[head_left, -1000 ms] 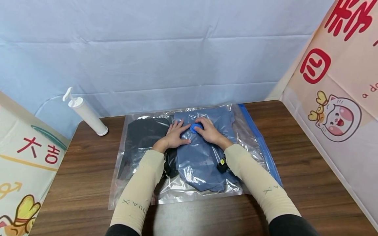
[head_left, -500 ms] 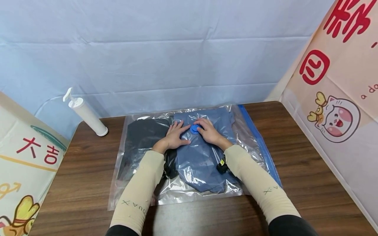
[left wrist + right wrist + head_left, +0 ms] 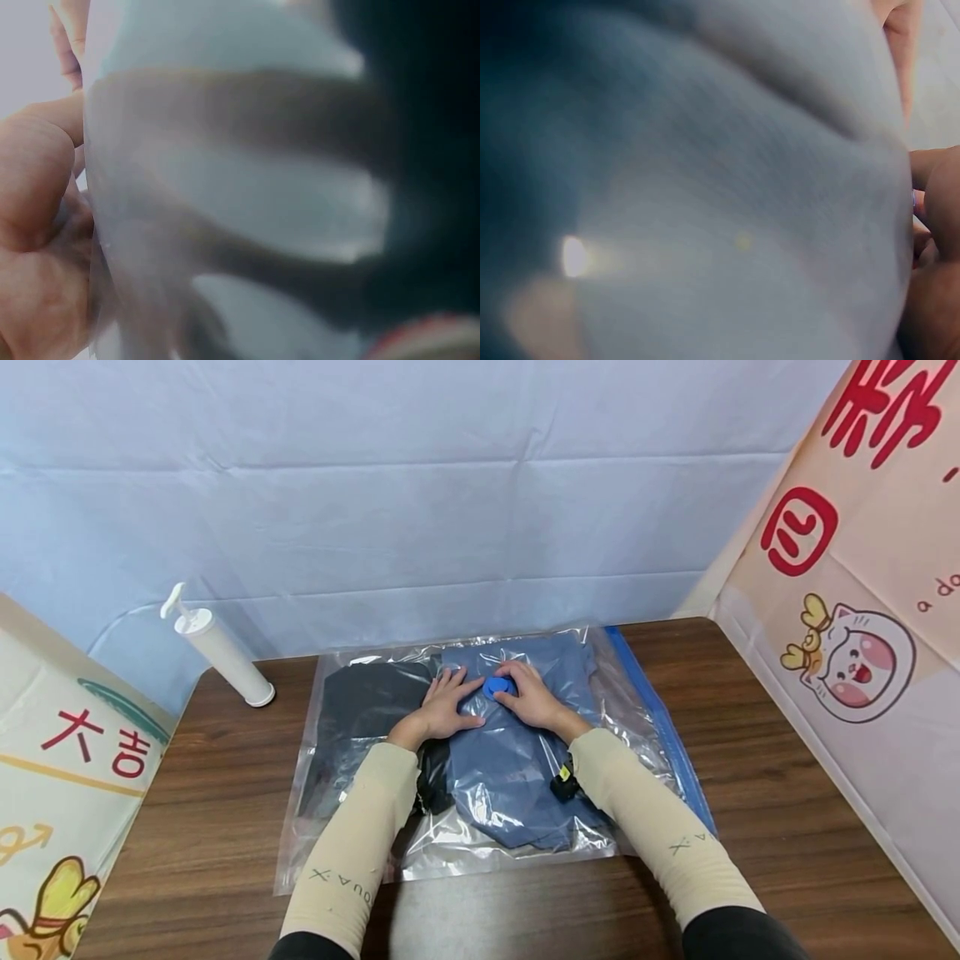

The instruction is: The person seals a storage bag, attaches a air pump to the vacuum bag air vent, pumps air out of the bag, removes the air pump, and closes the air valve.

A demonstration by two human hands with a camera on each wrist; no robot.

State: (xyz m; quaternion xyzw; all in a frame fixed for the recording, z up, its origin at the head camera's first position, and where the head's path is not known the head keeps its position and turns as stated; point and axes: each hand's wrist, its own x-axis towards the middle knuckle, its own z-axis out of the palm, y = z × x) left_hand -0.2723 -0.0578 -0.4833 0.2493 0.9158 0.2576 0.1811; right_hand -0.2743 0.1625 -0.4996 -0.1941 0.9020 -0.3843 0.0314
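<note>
A transparent vacuum storage bag (image 3: 442, 852) lies flat, with folded blue cloth (image 3: 498, 760) and dark cloth (image 3: 367, 693) inside. On its upper middle sits a round blue valve cap (image 3: 497, 686). My right hand (image 3: 534, 697) grips this cap between thumb and curled fingers. Just left of the cap, my left hand (image 3: 446, 706) rests on the bag with its fingers spread. Both wrist views are mostly filled by blurred plastic and cloth; part of the left hand (image 3: 34, 195) shows at the left edge, part of the right hand (image 3: 941, 195) at the right edge.
A white hand pump (image 3: 225, 652) stands at the table's back left. The bag's blue zip edge (image 3: 660, 718) runs down its right side. Pale blue fabric (image 3: 420, 527) hangs behind the wooden table (image 3: 780, 793), and printed cloths border both sides.
My right thumb and fingers have shifted slightly around the blue cap, the thumb moving off its top and back over its lower edge. The left hand and the bag stay in place.
</note>
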